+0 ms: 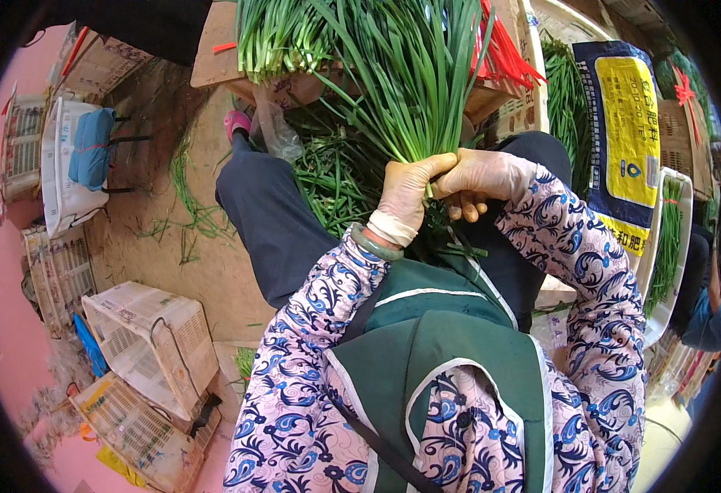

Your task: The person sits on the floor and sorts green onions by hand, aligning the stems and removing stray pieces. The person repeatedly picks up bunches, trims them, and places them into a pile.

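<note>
My left hand (402,192), in a thin pale glove with a jade-like bangle at the wrist, is closed around the lower stalks of a bunch of garlic chives (412,105). Against it, my right hand (483,175), gloved too, grips the same bunch near its base with curled fingers. The long green leaves fan away from me over the edge of a low wooden table (218,68). More chives (286,43) lie there with their pale ends towards me. Red plastic ties (502,52) hang over the table's right side. The stalk ends are mostly hidden by my hands.
Loose chive trimmings (335,191) are heaped between my legs. A clear plastic bag (277,132) hangs under the table. Rightward stand a printed fertiliser sack (628,135) and a crate of chives (665,246). Plastic crates (151,345) and a stool with a blue bundle (92,148) are on the left.
</note>
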Demonstrator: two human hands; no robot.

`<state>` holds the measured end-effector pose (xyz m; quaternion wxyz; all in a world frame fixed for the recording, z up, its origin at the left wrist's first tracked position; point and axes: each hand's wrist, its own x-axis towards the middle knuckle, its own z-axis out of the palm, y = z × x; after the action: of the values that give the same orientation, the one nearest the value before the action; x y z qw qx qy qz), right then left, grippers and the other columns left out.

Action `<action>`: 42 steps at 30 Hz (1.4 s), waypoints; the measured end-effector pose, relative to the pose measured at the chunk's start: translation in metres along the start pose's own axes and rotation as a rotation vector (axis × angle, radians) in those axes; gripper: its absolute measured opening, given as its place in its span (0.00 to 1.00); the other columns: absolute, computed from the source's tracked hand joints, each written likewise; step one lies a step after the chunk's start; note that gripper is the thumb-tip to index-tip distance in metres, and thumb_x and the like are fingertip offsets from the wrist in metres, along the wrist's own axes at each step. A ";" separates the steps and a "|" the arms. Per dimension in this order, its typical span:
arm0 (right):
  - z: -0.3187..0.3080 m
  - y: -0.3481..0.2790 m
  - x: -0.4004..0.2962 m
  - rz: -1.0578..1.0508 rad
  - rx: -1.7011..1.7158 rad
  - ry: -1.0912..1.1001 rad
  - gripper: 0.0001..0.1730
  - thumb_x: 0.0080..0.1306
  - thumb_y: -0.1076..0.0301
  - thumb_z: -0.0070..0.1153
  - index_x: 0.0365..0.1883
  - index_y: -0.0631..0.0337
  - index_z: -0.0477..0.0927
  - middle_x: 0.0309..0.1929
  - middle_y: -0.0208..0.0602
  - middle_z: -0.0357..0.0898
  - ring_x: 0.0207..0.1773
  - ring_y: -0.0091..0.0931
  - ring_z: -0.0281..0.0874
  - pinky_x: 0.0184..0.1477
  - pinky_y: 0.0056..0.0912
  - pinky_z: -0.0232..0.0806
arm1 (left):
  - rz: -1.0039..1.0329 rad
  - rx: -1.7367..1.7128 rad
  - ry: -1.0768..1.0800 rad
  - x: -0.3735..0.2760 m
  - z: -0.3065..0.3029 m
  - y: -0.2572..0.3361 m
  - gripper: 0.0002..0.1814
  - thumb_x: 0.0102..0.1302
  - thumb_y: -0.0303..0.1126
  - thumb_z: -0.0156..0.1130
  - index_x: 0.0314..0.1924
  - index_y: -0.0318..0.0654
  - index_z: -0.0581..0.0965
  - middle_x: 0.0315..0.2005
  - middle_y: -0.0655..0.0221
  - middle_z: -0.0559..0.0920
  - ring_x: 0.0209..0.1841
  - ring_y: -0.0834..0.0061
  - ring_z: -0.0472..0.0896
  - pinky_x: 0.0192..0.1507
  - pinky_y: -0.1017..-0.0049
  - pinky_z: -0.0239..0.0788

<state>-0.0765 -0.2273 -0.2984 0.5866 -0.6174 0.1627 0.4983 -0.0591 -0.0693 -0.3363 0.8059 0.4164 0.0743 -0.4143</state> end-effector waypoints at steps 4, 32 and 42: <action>0.001 0.001 -0.002 0.029 -0.070 -0.028 0.19 0.64 0.54 0.54 0.33 0.65 0.78 0.23 0.39 0.82 0.19 0.24 0.79 0.17 0.20 0.67 | 0.034 0.124 0.069 0.001 -0.001 -0.001 0.07 0.61 0.27 0.66 0.34 0.29 0.83 0.27 0.70 0.83 0.25 0.79 0.80 0.27 0.79 0.69; -0.028 -0.061 0.020 -0.834 -0.145 0.700 0.12 0.67 0.65 0.57 0.40 0.65 0.80 0.30 0.29 0.80 0.33 0.17 0.76 0.35 0.22 0.69 | -0.128 -0.221 -0.099 0.014 -0.022 -0.011 0.16 0.64 0.32 0.67 0.48 0.31 0.78 0.39 0.62 0.84 0.37 0.67 0.84 0.40 0.70 0.77; 0.027 -0.003 -0.023 -1.116 0.278 0.598 0.10 0.74 0.66 0.51 0.47 0.63 0.75 0.42 0.36 0.82 0.46 0.20 0.77 0.48 0.21 0.69 | -0.181 -0.402 -0.275 0.017 -0.026 -0.004 0.26 0.68 0.53 0.59 0.58 0.45 0.74 0.49 0.64 0.82 0.45 0.61 0.83 0.49 0.59 0.77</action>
<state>-0.0961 -0.2119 -0.2731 0.7612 -0.6396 0.0367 -0.1009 -0.0453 -0.0620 -0.3631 0.8345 0.1792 0.0817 -0.5146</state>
